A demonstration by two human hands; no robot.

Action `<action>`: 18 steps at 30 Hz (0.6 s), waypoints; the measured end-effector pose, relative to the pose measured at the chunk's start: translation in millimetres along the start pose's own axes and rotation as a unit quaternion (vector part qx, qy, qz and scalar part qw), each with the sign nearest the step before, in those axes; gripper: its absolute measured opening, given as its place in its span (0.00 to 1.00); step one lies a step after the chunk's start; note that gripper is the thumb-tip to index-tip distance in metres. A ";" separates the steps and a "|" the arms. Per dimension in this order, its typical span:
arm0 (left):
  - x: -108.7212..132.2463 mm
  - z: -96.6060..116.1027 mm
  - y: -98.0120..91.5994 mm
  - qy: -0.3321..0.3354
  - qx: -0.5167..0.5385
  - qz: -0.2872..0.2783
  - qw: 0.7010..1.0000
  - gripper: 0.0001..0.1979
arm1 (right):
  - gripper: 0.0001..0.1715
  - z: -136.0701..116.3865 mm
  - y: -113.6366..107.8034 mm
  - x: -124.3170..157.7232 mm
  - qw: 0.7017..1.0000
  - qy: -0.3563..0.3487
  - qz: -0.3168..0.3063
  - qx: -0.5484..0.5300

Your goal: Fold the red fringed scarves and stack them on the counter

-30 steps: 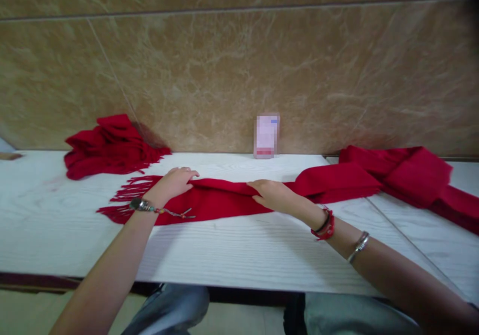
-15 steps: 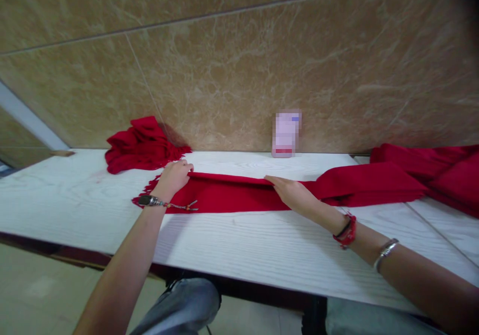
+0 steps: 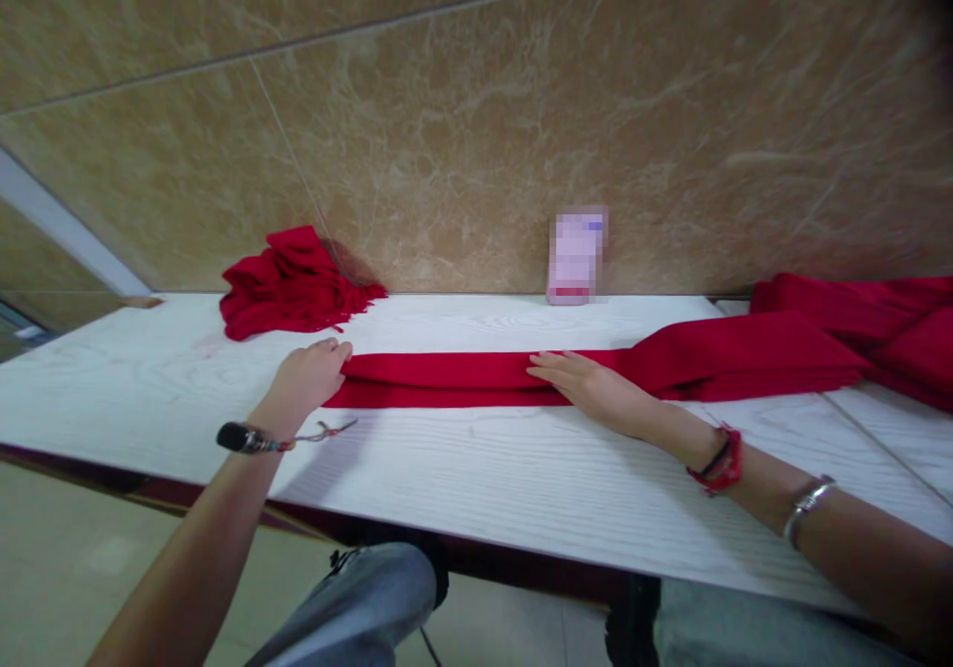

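A red scarf (image 3: 439, 369) lies lengthwise on the white tabletop, folded into a narrow strip with its layers showing along the near side. At its left end, my left hand (image 3: 309, 381) has its fingers curled over the cloth and closed on it; the fringe there is hidden. My right hand (image 3: 588, 387) rests flat on the strip further right, fingers stretched out and pointing left. Beyond that hand, the strip leads to a wider folded stretch of red cloth (image 3: 751, 354).
A crumpled red fringed scarf (image 3: 287, 285) sits at the back left by the tiled wall (image 3: 447, 151). A pink, blurred-out upright object (image 3: 575, 260) leans against the wall. More red cloth (image 3: 900, 334) is heaped at the right. The table's front edge (image 3: 483, 540) runs above my knees.
The scarf's far edge has been folded down toward me, making the strip narrower. My left hand has moved left and nearer to me, over the fringed end; my right hand has flattened on the cloth.
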State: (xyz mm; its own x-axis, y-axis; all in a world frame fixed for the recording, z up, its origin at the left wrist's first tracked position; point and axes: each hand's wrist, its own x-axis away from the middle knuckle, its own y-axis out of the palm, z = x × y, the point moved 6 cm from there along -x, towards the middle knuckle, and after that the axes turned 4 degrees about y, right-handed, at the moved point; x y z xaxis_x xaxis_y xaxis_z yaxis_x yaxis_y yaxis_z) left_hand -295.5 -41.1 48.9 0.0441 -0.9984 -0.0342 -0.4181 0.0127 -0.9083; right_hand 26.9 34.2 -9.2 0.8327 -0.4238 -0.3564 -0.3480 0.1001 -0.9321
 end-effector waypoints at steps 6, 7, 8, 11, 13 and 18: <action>14.4 -0.7 5.7 -0.023 -0.015 -0.066 0.997 0.15 | 0.25 -4.2 -0.9 2.8 0.999 -0.042 -0.021 -0.021; 17.0 0.4 10.0 -0.032 -0.007 -0.087 0.996 0.16 | 0.25 -6.0 1.5 4.0 0.997 -0.060 -0.038 -0.021; 19.2 1.4 12.2 -0.039 -0.002 -0.100 0.994 0.17 | 0.25 -7.3 3.0 4.8 0.996 -0.072 -0.047 -0.021; 23.4 2.0 2.6 -0.061 -0.020 -0.083 0.995 0.18 | 0.25 -7.1 -0.2 4.2 0.997 -0.063 -0.035 -0.031; 26.2 -0.1 -11.8 -0.083 -0.032 -0.051 0.995 0.16 | 0.24 -5.0 -6.9 2.5 0.998 -0.032 -0.009 -0.050; 34.8 2.8 -19.2 -0.104 -0.007 -0.057 0.993 0.13 | 0.23 -6.5 -10.7 2.6 0.996 -0.029 -0.018 -0.077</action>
State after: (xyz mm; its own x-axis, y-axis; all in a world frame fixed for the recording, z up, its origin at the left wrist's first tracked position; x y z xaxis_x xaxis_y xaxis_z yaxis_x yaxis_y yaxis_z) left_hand -283.3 -75.9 64.0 0.2781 -0.9604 -0.0176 -0.4116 -0.1026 -0.9056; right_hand 30.0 26.2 0.3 0.8675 -0.3723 -0.3300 -0.3755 -0.0548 -0.9252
